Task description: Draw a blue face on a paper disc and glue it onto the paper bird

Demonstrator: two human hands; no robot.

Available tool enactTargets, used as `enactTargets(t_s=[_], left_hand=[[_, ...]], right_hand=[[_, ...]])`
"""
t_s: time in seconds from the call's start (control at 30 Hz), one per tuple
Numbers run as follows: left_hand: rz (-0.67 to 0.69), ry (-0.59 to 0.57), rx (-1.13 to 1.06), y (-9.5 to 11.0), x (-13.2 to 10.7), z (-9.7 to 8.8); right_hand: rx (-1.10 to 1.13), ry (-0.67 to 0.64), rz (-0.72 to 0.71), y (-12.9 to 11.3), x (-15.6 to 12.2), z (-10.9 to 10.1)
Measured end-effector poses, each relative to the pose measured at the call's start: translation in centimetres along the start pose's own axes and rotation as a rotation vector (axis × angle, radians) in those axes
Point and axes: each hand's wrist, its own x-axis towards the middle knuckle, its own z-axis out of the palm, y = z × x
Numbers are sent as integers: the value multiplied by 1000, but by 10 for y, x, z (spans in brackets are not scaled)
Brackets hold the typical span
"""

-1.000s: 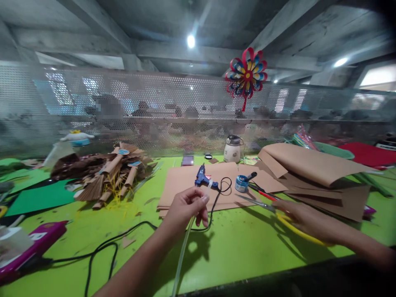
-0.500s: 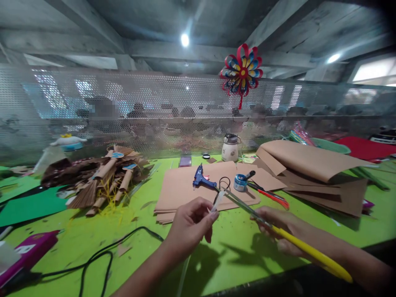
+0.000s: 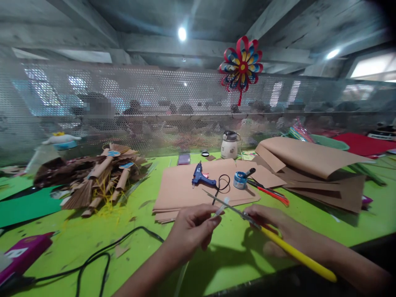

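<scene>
My left hand [image 3: 193, 229] pinches a short, translucent whitish strip [image 3: 223, 206] between thumb and fingertips, its free end pointing up and away. My right hand [image 3: 286, 229] is closed round yellow-handled scissors [image 3: 293, 251]. Their metal blades reach left past the strip, crossing it in view; whether they touch it I cannot tell. Beyond both hands, a blue glue gun [image 3: 201, 177] lies on a stack of brown paper [image 3: 176, 185]. Beside it stands an open blue-labelled jar [image 3: 240, 180] with a dark-handled tool across its top.
A red-handled tool [image 3: 274, 196] lies right of the jar. Large brown sheets [image 3: 312, 159] fill the right side. Brown paper bundles with yellow strands [image 3: 105, 177] sit at left. A black cable [image 3: 123, 237] crosses the green table [image 3: 139, 272] near a purple box [image 3: 26, 253].
The scissors have shifted left, so the blades now extend further beyond the whitish strip. My left hand has lowered slightly, still pinching the strip. The whole view has shifted a little.
</scene>
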Motion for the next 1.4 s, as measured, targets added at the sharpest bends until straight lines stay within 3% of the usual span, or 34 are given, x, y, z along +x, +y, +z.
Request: enactTargets(t_s=[0.37,0.57,0.87,1.03,1.23,1.4], left_hand=[[-22,7,18,-2,0,1],[-31,0,23,-3,1,1],[-34,19,11,-6,0,-3],[-47,12,13,-10,-1,-7],[-80,-8,-20,-12,-1,-9],[-112,-88,-34,-13,-2,-7]], right_hand=[[-13,19,-7,0,-1,4],[-87,106,-21,3,0,12],[-104,49,-83,1,4,5],[-152,49,-117,9,9,5],[-237,165,-177,24,13,8],[-333,179,-100,31,8,-6]])
